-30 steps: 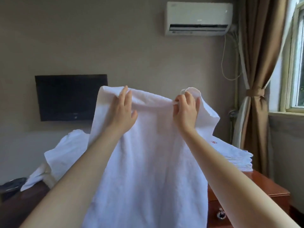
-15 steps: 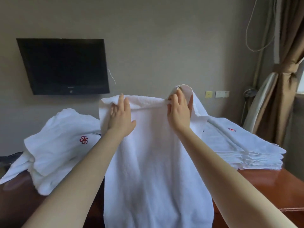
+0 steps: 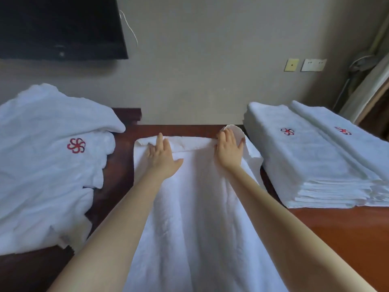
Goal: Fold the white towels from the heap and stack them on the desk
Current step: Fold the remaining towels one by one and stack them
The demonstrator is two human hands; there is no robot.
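A white towel (image 3: 197, 207) lies spread lengthwise on the dark wooden desk (image 3: 345, 239), its near end hanging toward me. Both my hands lie palm down at its far edge. My left hand (image 3: 162, 158) holds the far left part of that edge, fingertips tucked into the fold. At the far right corner my right hand (image 3: 229, 151) grips the edge, and the corner curls up behind its fingers. The edge is stretched between the two hands. The heap of unfolded towels (image 3: 48, 165) lies at the left. A stack of folded towels (image 3: 315, 161) stands at the right.
A black television (image 3: 59, 26) hangs on the wall at the upper left. Wall sockets (image 3: 305, 65) and a curtain (image 3: 370, 85) are at the right. A strip of desk shows between the spread towel and each pile.
The towel, held up in the air before, has come down flat on the desk between the heap and the stack. Both hands have lowered with its top edge, and my view has tilted down.
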